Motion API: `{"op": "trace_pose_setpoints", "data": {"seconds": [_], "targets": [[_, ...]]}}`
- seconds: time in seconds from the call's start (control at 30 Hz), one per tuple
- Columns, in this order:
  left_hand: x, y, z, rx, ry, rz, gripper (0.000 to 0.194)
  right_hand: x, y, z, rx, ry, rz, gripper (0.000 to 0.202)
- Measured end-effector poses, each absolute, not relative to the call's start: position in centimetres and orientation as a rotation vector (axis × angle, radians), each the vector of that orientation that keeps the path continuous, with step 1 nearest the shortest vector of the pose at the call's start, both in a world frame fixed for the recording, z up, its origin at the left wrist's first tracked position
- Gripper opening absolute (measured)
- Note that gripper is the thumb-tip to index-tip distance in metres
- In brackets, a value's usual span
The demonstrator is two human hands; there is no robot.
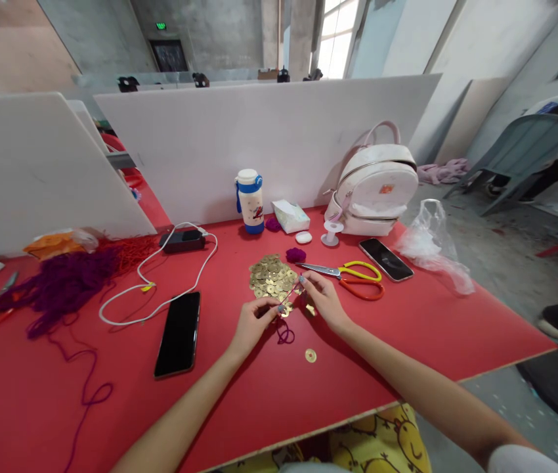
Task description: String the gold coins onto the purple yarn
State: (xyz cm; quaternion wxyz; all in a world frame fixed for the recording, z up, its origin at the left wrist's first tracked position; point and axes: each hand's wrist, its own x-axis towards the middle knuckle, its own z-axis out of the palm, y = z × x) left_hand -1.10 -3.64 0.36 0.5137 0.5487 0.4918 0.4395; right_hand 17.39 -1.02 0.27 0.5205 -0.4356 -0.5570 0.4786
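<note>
Pinching cord [289, 296] in fingertips of left hand [253, 324] and right hand [327, 303], just below centre frame, strung diagonally from lower-left grip to upper-right grip, by lower-right edge of coins [269, 276].

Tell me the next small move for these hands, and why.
Probably ease the left hand and right hand slightly apart to draw the thin cord snug: both pinch it beside the coin pile, and a slack purple loop just below the left fingers looks like it could snag.
</note>
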Motion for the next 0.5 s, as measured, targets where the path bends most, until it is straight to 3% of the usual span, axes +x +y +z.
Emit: {"op": "trace_pose_setpoints", "data": {"seconds": [0.23,0.37,0.5], "targets": [[-1.4,-3.4,0.3,1.283,1.242,1.143,0.02,17.4,-1.3,0.0,-1.146,-1.601,0.629,0.015],[-1.4,-3.4,0.3,1.28,1.227,1.166,0.021,17.1,-2.0,0.4,-1.082,-1.79,0.638,0.02],[-1.4,-3.4,0.4,1.334,1.19,1.178,0.019,16.4,-2.6,0.2,-0.979,-1.998,0.721,0.012]]}}
